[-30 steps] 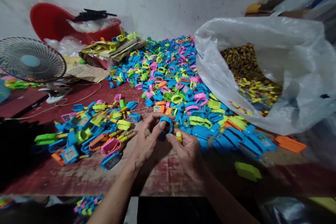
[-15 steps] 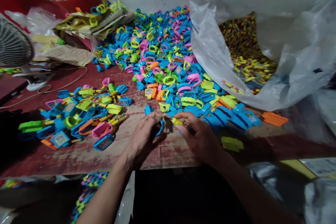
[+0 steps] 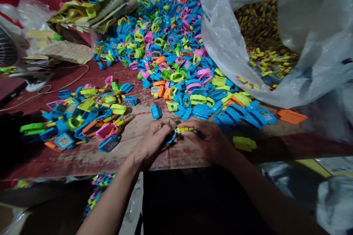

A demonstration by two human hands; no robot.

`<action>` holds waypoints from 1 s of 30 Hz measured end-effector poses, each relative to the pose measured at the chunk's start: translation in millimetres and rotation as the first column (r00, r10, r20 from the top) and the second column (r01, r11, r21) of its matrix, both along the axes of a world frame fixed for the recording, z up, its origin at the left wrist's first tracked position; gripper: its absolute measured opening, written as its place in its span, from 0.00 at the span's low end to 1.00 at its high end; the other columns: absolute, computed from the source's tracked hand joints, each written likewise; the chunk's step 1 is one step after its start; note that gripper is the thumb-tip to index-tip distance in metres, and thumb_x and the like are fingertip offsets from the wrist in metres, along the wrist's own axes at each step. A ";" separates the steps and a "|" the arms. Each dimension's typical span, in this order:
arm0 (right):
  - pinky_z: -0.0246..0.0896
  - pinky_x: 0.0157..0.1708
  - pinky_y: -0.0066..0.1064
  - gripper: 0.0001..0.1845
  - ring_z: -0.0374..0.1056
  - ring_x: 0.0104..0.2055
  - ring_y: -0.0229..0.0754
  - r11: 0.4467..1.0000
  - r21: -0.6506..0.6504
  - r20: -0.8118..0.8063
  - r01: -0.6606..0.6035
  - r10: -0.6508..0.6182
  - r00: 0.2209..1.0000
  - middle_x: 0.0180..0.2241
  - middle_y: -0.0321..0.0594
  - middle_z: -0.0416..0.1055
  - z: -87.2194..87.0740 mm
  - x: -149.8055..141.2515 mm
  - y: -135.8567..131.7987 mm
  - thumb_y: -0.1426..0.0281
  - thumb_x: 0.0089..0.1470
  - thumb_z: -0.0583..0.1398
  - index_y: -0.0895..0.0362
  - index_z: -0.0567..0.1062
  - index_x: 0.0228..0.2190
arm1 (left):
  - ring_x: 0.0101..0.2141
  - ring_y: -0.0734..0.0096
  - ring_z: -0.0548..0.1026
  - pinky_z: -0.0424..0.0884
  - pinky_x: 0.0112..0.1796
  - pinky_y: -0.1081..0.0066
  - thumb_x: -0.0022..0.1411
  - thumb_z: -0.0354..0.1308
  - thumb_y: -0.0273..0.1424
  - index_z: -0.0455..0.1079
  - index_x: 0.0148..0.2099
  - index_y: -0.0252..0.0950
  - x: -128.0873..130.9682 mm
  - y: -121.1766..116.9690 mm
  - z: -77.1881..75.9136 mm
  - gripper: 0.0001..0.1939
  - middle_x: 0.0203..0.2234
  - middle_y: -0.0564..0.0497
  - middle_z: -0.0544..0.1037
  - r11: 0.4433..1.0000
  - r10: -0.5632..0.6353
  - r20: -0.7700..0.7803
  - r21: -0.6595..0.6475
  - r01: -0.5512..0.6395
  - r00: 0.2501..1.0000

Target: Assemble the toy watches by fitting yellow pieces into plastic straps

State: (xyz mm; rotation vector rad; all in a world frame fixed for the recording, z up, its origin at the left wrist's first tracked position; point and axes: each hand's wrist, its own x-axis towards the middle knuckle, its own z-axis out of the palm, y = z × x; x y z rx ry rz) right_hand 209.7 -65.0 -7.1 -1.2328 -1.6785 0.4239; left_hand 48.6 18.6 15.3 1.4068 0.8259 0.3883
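Note:
My left hand is closed around a blue plastic toy watch, mostly hidden by the fingers; part of its curved strap shows. Pinched in my right hand is a small yellow tube with coloured bits, its left end meeting the blue watch between the hands. Just beyond my fingers lies a single blue toy watch. A flat yellow-green piece rests to the right of my right hand.
A large heap of coloured toy watches fills the back. On the left lies a smaller pile with yellow tubes among it. A clear plastic bag of yellow tubes stands at right. A fan and cord are far left.
The yellow tube has come up against the blue watch as my hands drew together. The whole view has shifted slightly, with the table higher in the picture.

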 end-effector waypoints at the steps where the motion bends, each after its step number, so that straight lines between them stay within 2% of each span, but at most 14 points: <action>1: 0.66 0.38 0.28 0.09 0.71 0.35 0.36 1.000 0.014 0.022 -0.006 0.005 1.000 0.34 0.38 0.75 0.2 0.7 -1.1 0.76 0.61 0.58 0.56 0.75 0.42 | 0.22 0.77 0.62 0.60 0.25 0.76 0.60 0.53 0.36 0.66 0.28 0.36 -0.1 0.7 -4.5 0.12 0.22 0.53 0.70 0.999 -0.030 0.007 -0.033 0.031 1.000; 7: 0.69 0.41 0.31 0.13 0.71 0.41 0.41 0.994 0.104 0.280 -0.028 -0.003 0.960 0.37 0.43 0.75 0.0 4.0 -17.7 0.78 0.62 0.55 0.57 0.73 0.46 | 0.25 0.77 0.62 0.58 0.27 0.76 0.59 0.55 0.36 0.65 0.31 0.35 -6.2 0.9 -19.6 0.09 0.23 0.55 0.68 0.985 -0.160 0.020 -0.057 0.161 0.987; 10: 0.70 0.40 0.34 0.15 0.71 0.42 0.43 0.993 0.112 0.372 -0.032 -0.012 0.928 0.38 0.45 0.74 0.1 4.3 -29.9 0.79 0.63 0.53 0.58 0.72 0.48 | 0.25 0.77 0.63 0.57 0.27 0.76 0.56 0.58 0.34 0.66 0.33 0.34 -7.3 -5.1 -18.6 0.08 0.24 0.55 0.69 0.969 -0.245 -0.009 -0.020 0.245 0.970; 14: 0.71 0.42 0.33 0.19 0.71 0.43 0.43 0.987 0.138 0.381 -0.082 0.024 0.924 0.39 0.45 0.75 -3.5 -1.0 -38.7 0.80 0.63 0.50 0.58 0.69 0.53 | 0.23 0.79 0.60 0.55 0.25 0.77 0.54 0.59 0.33 0.65 0.32 0.34 -5.3 -17.3 -13.0 0.08 0.22 0.57 0.66 0.958 -0.285 -0.023 -0.037 0.285 0.958; 17: 0.72 0.43 0.32 0.23 0.72 0.44 0.43 0.989 0.139 0.330 -0.047 -0.001 0.944 0.42 0.44 0.74 -12.2 -8.2 -34.6 0.78 0.63 0.52 0.55 0.64 0.58 | 0.24 0.77 0.63 0.59 0.26 0.77 0.54 0.59 0.36 0.66 0.33 0.35 -18.3 -11.1 -3.0 0.09 0.23 0.55 0.70 0.963 -0.266 -0.099 0.005 0.268 0.959; 19: 0.73 0.41 0.34 0.29 0.72 0.43 0.45 0.990 0.124 0.279 0.074 -0.106 0.955 0.46 0.49 0.73 -19.7 -11.0 -27.9 0.73 0.63 0.56 0.55 0.56 0.63 | 0.27 0.72 0.68 0.63 0.29 0.74 0.56 0.58 0.40 0.69 0.36 0.36 -40.9 8.2 9.8 0.12 0.27 0.52 0.74 0.965 -0.168 -0.213 0.166 0.205 0.963; 20: 0.73 0.40 0.35 0.33 0.73 0.41 0.45 0.982 0.119 0.251 0.147 -0.173 0.952 0.49 0.51 0.71 -23.3 -11.6 -24.4 0.71 0.63 0.57 0.56 0.52 0.65 | 0.29 0.68 0.70 0.65 0.31 0.72 0.57 0.57 0.43 0.71 0.38 0.36 -55.3 21.2 18.4 0.15 0.29 0.50 0.76 0.943 -0.044 -0.272 0.307 0.130 0.961; 21: 0.74 0.38 0.36 0.35 0.73 0.38 0.44 0.970 0.115 0.227 0.215 -0.236 0.945 0.51 0.54 0.69 -26.2 -12.1 -21.5 0.70 0.63 0.57 0.56 0.49 0.66 | 0.32 0.64 0.72 0.66 0.33 0.69 0.57 0.56 0.45 0.71 0.41 0.37 -70.0 34.9 27.9 0.18 0.31 0.49 0.77 0.887 0.065 -0.345 0.450 0.104 0.936; 23: 0.73 0.36 0.36 0.32 0.73 0.34 0.43 0.949 0.111 0.198 0.294 -0.311 0.930 0.50 0.52 0.71 -28.8 -14.3 -18.9 0.71 0.63 0.56 0.55 0.53 0.65 | 0.40 0.53 0.73 0.67 0.39 0.61 0.59 0.52 0.48 0.72 0.46 0.37 -93.6 59.1 46.6 0.22 0.39 0.43 0.78 0.648 0.424 -0.472 0.754 0.105 0.773; 24: 0.73 0.37 0.35 0.27 0.74 0.35 0.42 0.948 0.102 0.196 0.301 -0.316 0.928 0.48 0.49 0.73 -28.2 -16.8 -19.5 0.73 0.63 0.55 0.53 0.59 0.62 | 0.46 0.43 0.71 0.66 0.42 0.55 0.58 0.52 0.49 0.71 0.49 0.36 -99.3 67.5 53.6 0.26 0.46 0.38 0.76 0.494 0.590 -0.464 0.855 0.160 0.661; 25: 0.72 0.38 0.33 0.23 0.74 0.36 0.42 0.955 0.083 0.206 0.283 -0.294 0.933 0.45 0.46 0.75 -26.1 -20.4 -21.1 0.74 0.63 0.54 0.52 0.64 0.58 | 0.52 0.35 0.67 0.64 0.44 0.50 0.59 0.50 0.51 0.70 0.53 0.35 -99.9 72.8 57.6 0.30 0.53 0.35 0.72 0.375 0.697 -0.426 0.902 0.213 0.577; 26: 0.72 0.39 0.32 0.19 0.74 0.38 0.42 0.967 0.060 0.228 0.248 -0.255 0.940 0.42 0.43 0.76 -23.1 -24.7 -22.9 0.75 0.62 0.54 0.52 0.68 0.54 | 0.54 0.31 0.64 0.63 0.45 0.48 0.60 0.47 0.51 0.68 0.56 0.33 -95.4 75.2 58.0 0.32 0.56 0.33 0.69 0.313 0.745 -0.405 0.914 0.258 0.530; 27: 0.71 0.41 0.30 0.17 0.74 0.40 0.42 0.977 0.040 0.256 0.208 -0.212 0.943 0.40 0.41 0.77 -19.5 -29.1 -24.4 0.76 0.62 0.54 0.52 0.71 0.50 | 0.53 0.30 0.65 0.64 0.43 0.48 0.61 0.44 0.52 0.68 0.57 0.33 -86.6 75.1 54.8 0.33 0.55 0.32 0.70 0.320 0.754 -0.420 0.906 0.276 0.505; 30: 0.68 0.45 0.28 0.12 0.73 0.41 0.40 0.993 0.002 0.391 0.117 -0.109 0.914 0.38 0.40 0.77 -10.8 -31.6 -23.8 0.75 0.60 0.56 0.55 0.74 0.45 | 0.37 0.39 0.76 0.66 0.31 0.57 0.62 0.41 0.53 0.72 0.50 0.37 -48.3 69.2 27.9 0.31 0.35 0.36 0.79 0.545 0.611 -0.607 0.788 0.286 0.508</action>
